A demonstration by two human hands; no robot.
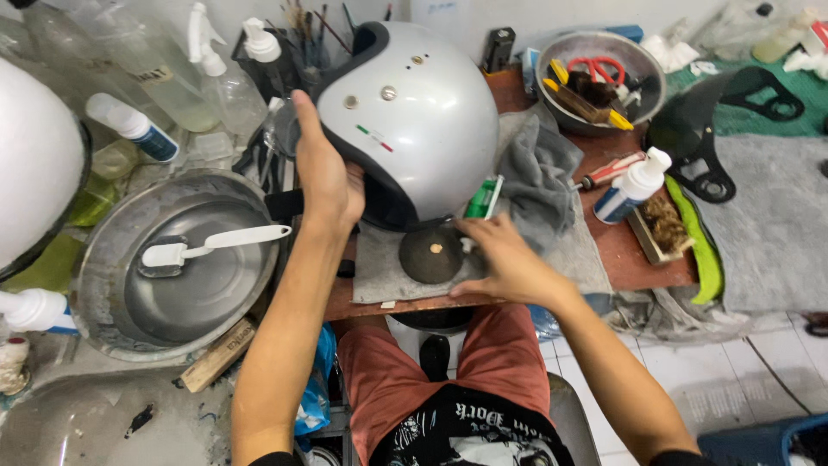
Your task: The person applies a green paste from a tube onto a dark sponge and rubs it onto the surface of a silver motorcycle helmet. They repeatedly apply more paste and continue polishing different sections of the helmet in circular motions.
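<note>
Silver helmet [414, 112] against left hand [326, 177], above right hand [500, 259].

The person is wearing rust-red shorts [405, 380] and a black shirt [470, 436] carrying a white printed design. Both forearms are showing bare, with what are probably black sleeve edges [272, 458] peeking in at the frame's bottom.

The left hand [328, 177] hides part of the grey helmet's [405, 112] dark rim.
</note>
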